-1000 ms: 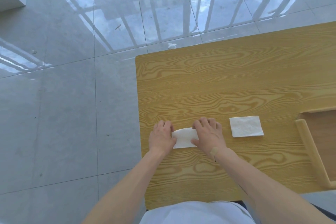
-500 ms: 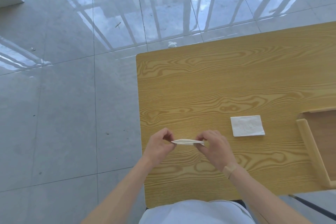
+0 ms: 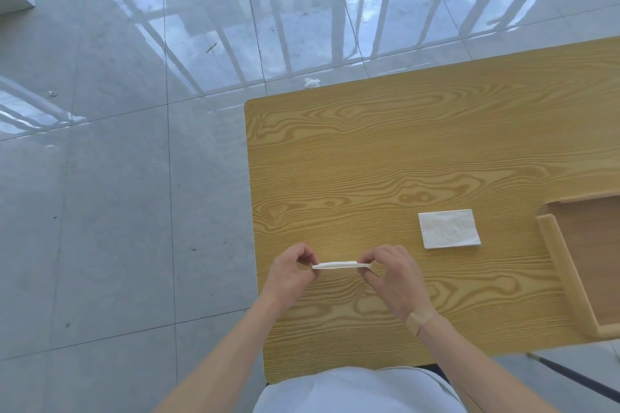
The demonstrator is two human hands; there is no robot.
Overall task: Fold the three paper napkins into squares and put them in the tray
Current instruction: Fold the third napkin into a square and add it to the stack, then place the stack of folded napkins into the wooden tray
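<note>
A folded white napkin [image 3: 340, 265] is lifted off the wooden table [image 3: 385, 151] and seen edge-on as a thin strip. My left hand [image 3: 290, 273] pinches its left end and my right hand [image 3: 394, 273] pinches its right end. A second white napkin [image 3: 449, 228], folded flat into a rectangle, lies on the table to the right of my hands. The wooden tray [image 3: 558, 261] sits at the right edge of the view, mostly cut off; the part of its inside that shows holds nothing. A third napkin is not in view.
The table's left edge runs just left of my left hand, with grey tiled floor [image 3: 117, 211] beyond. A small white scrap [image 3: 312, 82] lies on the floor past the table's far edge. A dark bar [image 3: 577, 379] shows below the near right corner.
One second ago both hands pressed the napkin flat on the table. They then lifted it by its ends, and it now hangs edge-on between them, held much as half a second ago.
</note>
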